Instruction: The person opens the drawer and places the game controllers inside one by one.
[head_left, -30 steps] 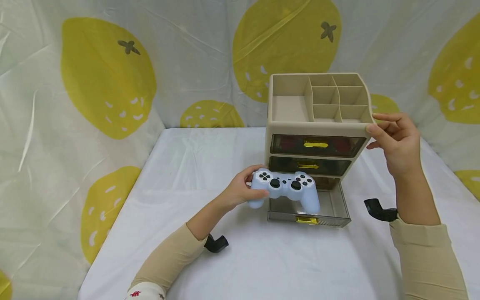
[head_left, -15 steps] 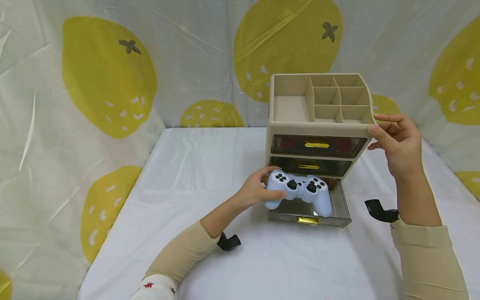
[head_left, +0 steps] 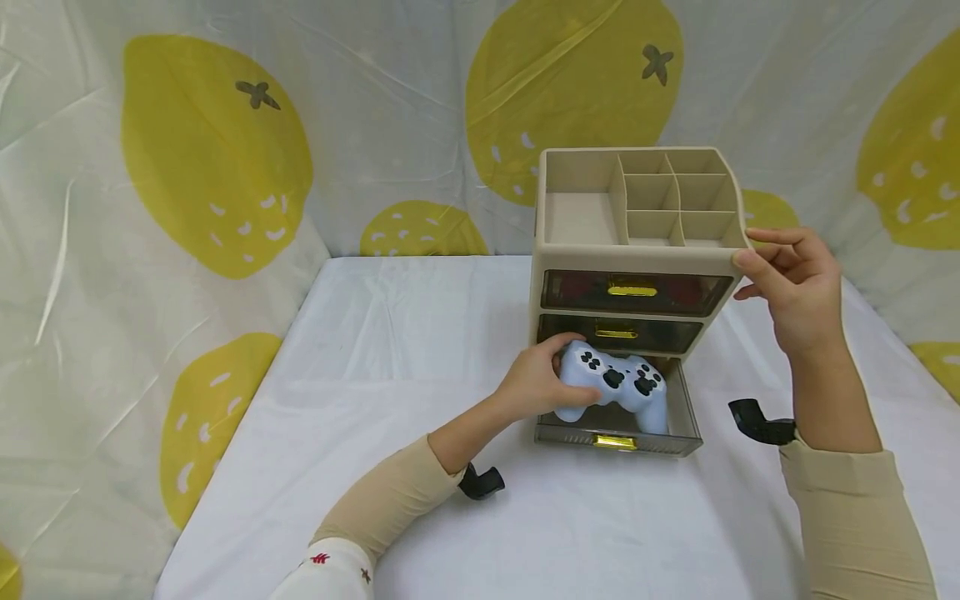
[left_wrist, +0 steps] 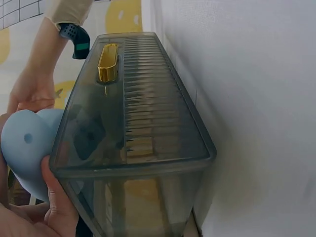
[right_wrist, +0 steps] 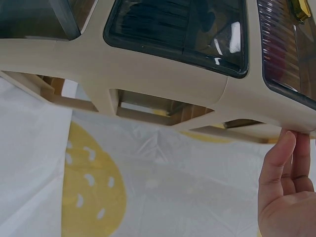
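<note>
A light blue game controller (head_left: 622, 379) is in my left hand (head_left: 534, 383), which grips its left handle with the thumb in front. The controller is tilted and lies over the pulled-out bottom drawer (head_left: 678, 417), its right handle dipping inside the drawer's outline. In the left wrist view the controller's rounded handle (left_wrist: 29, 143) shows beside the smoky clear drawer front (left_wrist: 158, 108). My right hand (head_left: 798, 292) pinches the upper right front edge of the beige drawer organizer (head_left: 637, 257). In the right wrist view the thumb and fingers (right_wrist: 281, 158) touch that edge.
The organizer's top has one large compartment (head_left: 581, 217) and several small ones. Its upper drawer (head_left: 675, 292) and middle drawer (head_left: 660, 333) are closed; something dark red shows through the upper one. White cloth (head_left: 390, 350) covers the table, and a lemon-print curtain (head_left: 405, 125) hangs behind.
My left hand has carried the controller rightward, from the drawer's left side to over the drawer, and tilted its right end lower. The right hand keeps its place on the organizer.
</note>
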A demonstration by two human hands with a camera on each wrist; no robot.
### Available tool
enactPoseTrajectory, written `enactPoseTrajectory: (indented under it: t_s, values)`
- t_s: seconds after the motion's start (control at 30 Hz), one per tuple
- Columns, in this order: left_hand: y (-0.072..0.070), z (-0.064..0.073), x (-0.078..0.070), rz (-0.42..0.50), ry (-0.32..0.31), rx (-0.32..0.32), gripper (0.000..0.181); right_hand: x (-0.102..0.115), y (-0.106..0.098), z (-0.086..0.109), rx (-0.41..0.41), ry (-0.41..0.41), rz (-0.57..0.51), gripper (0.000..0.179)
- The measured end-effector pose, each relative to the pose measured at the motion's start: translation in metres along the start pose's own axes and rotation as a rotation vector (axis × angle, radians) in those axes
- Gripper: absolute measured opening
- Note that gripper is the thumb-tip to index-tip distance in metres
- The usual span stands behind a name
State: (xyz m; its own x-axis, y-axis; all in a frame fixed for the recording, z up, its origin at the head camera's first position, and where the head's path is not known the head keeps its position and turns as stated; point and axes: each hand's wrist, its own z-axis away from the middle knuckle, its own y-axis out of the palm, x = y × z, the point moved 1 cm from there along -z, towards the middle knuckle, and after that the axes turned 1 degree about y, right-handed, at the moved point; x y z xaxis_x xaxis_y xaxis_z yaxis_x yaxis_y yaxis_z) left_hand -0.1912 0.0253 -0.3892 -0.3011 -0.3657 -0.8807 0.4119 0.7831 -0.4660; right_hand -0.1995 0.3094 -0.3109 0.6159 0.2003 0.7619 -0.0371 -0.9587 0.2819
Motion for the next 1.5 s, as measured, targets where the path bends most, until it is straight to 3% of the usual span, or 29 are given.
enactPoseTrajectory:
  t_s: [0.13, 0.5, 0.7, 0.93, 1.13, 1.3, 1.5]
  values:
    - [0.006, -0.004, -0.003, -0.065, 0.009, -0.007, 0.069, 0.000, -0.001, 0.000, 0.001, -0.006, 0.008, 0.024]
    - [0.020, -0.007, -0.002, -0.118, 0.002, -0.002, 0.073, -0.001, -0.002, -0.001, 0.013, -0.014, 0.007, 0.024]
    - [0.018, -0.006, -0.003, -0.258, 0.042, -0.004, 0.075, -0.001, -0.001, 0.000, 0.013, -0.013, -0.011, 0.024]
    - [0.013, -0.005, -0.006, -0.414, 0.037, 0.066, 0.074, -0.002, 0.000, 0.000, 0.013, -0.014, -0.016, 0.024]
    - [0.010, -0.006, -0.011, -0.466, 0.020, 0.140, 0.077, -0.002, 0.000, 0.000, 0.012, -0.020, -0.001, 0.023]
    - [0.011, -0.005, -0.013, -0.490, -0.007, 0.142, 0.076, -0.002, 0.000, 0.000, 0.018, -0.014, -0.021, 0.024]
    - [0.013, -0.007, -0.014, -0.635, -0.013, 0.148, 0.071, -0.002, -0.002, 0.000, 0.036, 0.013, -0.095, 0.026]
